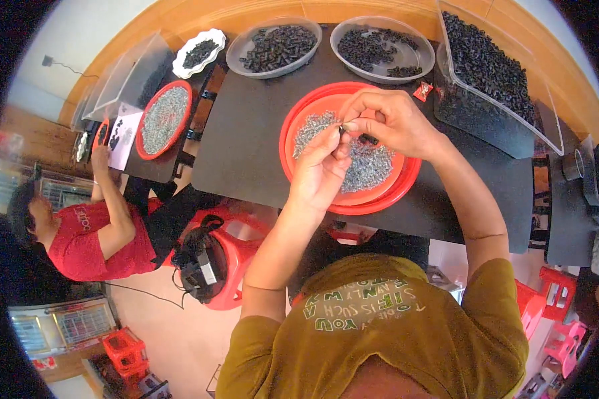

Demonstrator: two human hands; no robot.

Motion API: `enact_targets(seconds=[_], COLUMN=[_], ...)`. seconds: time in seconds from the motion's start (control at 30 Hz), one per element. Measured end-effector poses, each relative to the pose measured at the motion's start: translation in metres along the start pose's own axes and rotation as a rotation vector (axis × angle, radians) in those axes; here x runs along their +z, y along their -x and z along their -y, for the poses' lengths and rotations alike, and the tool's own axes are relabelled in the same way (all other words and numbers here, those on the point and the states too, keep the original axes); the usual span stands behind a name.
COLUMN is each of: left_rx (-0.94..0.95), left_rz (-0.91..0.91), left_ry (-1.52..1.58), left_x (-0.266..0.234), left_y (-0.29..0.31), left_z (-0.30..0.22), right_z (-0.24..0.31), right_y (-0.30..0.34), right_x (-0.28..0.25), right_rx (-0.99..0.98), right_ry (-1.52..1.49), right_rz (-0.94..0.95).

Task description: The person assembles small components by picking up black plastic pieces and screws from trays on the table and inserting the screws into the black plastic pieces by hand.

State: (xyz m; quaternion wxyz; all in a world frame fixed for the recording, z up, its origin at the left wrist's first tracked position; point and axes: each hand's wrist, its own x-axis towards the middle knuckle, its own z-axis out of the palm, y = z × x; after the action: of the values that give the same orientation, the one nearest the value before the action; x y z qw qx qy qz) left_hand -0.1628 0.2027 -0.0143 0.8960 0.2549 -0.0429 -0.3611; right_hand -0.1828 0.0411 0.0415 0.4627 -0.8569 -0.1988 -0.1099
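Observation:
Above a round red tray (pixel 416 174) heaped with small shiny silvery metal pieces (pixel 369 169), my two hands meet at the fingertips. My left hand (pixel 321 163) pinches a small black part (pixel 343 129) between thumb and fingers. Thumb and forefinger of my right hand (pixel 398 121) close on the same spot, from the other side. A few more black pieces (pixel 368 139) show just under the right hand's curled fingers; whether they are held or lie on the metal pieces, I cannot tell.
Along the table's (pixel 243 133) far side stand two clear round trays (pixel 231 58) of black parts. A big clear bin (pixel 486 126) of black parts stands right, near a small red packet (pixel 423 91). Left, a person in red (pixel 100 239) works by another red tray (pixel 140 147). A red stool (pixel 229 292) carries a black device.

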Motion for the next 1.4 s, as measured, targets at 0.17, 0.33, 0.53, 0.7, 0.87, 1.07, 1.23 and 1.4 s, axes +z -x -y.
enact_targets(seconds=[0.17,0.33,0.53,0.7,0.87,1.07,1.23,1.4], left_rx=[0.012,0.035,0.076,0.100,0.139,0.217,0.202,0.191], left_rz=[-0.017,-0.059,-0.042,-0.101,-0.090,-0.032,-0.073,-0.215], left_ry=[0.053,-0.009,-0.062,0.183,0.163,0.183,0.259,0.350], left_x=[0.000,-0.001,0.000,-0.007,-0.003,0.006,0.006,0.000], left_y=[0.002,0.003,0.002,-0.003,-0.003,0.000,0.000,0.001], left_z=[-0.001,0.000,0.002,0.004,0.001,0.007,0.007,0.002], right_z=[0.006,-0.003,0.002,0.012,0.006,0.004,0.010,0.010], right_y=[0.000,0.002,0.002,0.002,0.010,0.016,0.014,0.007], right_x=[-0.001,0.002,0.009,0.019,0.041,0.057,0.049,0.032], right_rx=[0.122,-0.185,-0.055,-0.110,-0.403,-0.247,-0.207,0.181], right_ry=[-0.024,0.210,0.129,0.108,0.502,0.740,0.528,-0.400], right_rz=[0.013,-0.029,-0.049,-0.193,-0.227,-0.215,-0.192,-0.130])
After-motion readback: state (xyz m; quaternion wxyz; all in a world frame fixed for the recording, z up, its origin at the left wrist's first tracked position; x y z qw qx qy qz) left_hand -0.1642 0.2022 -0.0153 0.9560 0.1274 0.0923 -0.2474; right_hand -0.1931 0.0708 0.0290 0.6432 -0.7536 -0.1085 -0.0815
